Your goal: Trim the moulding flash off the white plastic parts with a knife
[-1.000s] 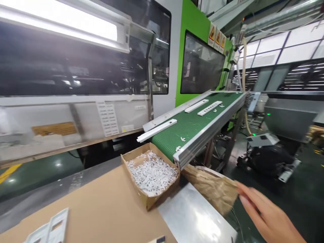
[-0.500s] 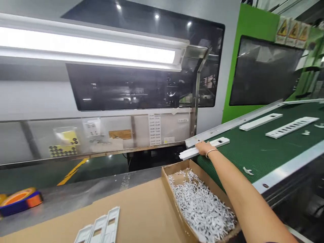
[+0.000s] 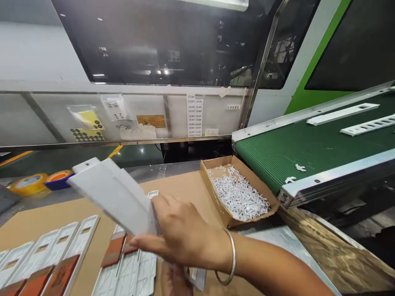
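Note:
A long white plastic part (image 3: 114,195) slants up to the left across the lower middle of the head view. My right hand (image 3: 188,232), with a bangle at the wrist, is wrapped round it. Partly hidden beneath, my left hand (image 3: 175,281) is at the bottom edge, near the part's lower end; its fingers are mostly covered. Under and left of the hands, white panels (image 3: 138,271) lie side by side on cardboard, some bearing red-brown pieces (image 3: 113,250). More such panels (image 3: 84,236) lie in a row at the lower left.
A cardboard box (image 3: 212,199) of small white bits stands right of centre. Beyond it a green conveyor belt (image 3: 277,150) slopes up right, carrying two white strips and small scraps. Tape rolls (image 3: 29,184) sit at the left, before a machine with a dark window.
My right hand has brought a white part from the conveyor's lower end to over the cardboard. The view has turned down, and my left hand has come into sight.

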A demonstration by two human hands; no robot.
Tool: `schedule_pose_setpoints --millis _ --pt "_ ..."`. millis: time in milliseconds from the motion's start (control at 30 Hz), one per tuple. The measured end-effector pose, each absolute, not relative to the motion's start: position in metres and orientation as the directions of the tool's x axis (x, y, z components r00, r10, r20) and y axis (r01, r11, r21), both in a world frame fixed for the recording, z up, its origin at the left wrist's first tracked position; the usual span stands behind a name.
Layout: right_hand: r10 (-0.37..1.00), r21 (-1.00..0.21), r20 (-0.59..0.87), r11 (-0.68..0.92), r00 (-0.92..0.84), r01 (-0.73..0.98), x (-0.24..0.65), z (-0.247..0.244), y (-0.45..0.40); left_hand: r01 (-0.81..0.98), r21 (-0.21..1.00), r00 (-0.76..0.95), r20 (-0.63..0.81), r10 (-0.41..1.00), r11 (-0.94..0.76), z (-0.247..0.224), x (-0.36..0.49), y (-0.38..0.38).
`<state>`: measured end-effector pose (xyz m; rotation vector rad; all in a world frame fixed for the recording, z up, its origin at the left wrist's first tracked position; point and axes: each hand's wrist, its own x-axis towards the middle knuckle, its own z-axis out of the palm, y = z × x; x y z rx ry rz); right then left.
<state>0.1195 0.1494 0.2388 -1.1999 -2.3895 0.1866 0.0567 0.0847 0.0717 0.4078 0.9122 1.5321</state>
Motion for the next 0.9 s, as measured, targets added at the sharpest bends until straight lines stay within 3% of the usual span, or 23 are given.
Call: schedule_pose_setpoints --millis 67,167,300,433,667,733,800,900 --pt "0.806 -0.395 0.359 0.588 -0.471 0.706 0.131 0.208 0.139 -0.74 0.669 -0.14 -0.25 0.958 0.066 0.079 0.047 0.081" --pt "0.886 -0.382 0.332 0.441 -0.325 0.812 0.168 0.143 0.122 -0.796 0.601 -0.082 -0.227 0.97 0.073 0.098 0.015 0.079" --pt "0.929 -0.321 0.263 0.34 -0.262 0.884 0.209 0.054 0.085 -0.84 0.543 -0.171 -0.224 0.96 -0.023 0.123 -0.021 0.081" --pt "0.938 -0.289 0.279 0.289 -0.209 0.913 0.224 0.006 0.06 -0.917 0.395 -0.142 -0.221 0.965 -0.045 0.128 -0.032 0.075" --pt "0.92 -0.412 0.368 0.293 -0.137 0.863 0.207 0.015 0.031 -0.957 0.29 -0.056 -0.18 0.982 -0.002 0.117 -0.034 0.054" --pt "0.92 -0.511 0.354 0.34 -0.167 0.79 0.19 0.037 0.01 -0.962 0.271 -0.042 -0.167 0.985 0.005 0.114 -0.035 0.051" --pt "0.925 -0.711 0.287 0.379 -0.248 0.592 0.171 0.062 -0.012 -0.966 0.256 -0.025 -0.155 0.988 0.016 0.112 -0.036 0.048" --pt "0.933 -0.871 0.16 0.287 -0.322 0.4 0.145 0.09 -0.035 -0.97 0.242 0.001 -0.138 0.99 0.035 0.11 -0.036 0.045"
